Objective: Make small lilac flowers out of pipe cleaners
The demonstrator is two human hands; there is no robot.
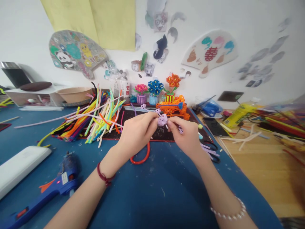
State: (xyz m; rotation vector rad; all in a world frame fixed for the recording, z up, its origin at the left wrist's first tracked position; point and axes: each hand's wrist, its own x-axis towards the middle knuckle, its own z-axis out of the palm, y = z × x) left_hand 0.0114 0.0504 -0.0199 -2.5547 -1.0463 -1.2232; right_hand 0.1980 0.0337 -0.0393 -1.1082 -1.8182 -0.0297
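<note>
Between my two hands, above the dark mat (157, 136), is a small light-purple pipe-cleaner flower (163, 120) made of rounded loops. My left hand (140, 127) pinches its left side with thumb and forefinger. From the right, my right hand (184, 132) pinches its other edge, fingers curled. Small purple loops (143, 106) lie just behind, beside pale straight stems. Past them is a heap of orange pipe-cleaner pieces (175, 108). A red looped pipe cleaner (140, 163) rests on the blue table below my left hand.
Loose multicoloured pipe cleaners (105, 114) are piled at left. A blue glue gun (64, 181), its light on, lies near a white box-like device (23, 167). Finished flower pots (155, 90) stand by the wall. A phone (214, 126) and yellow bottle (240, 114) are at right.
</note>
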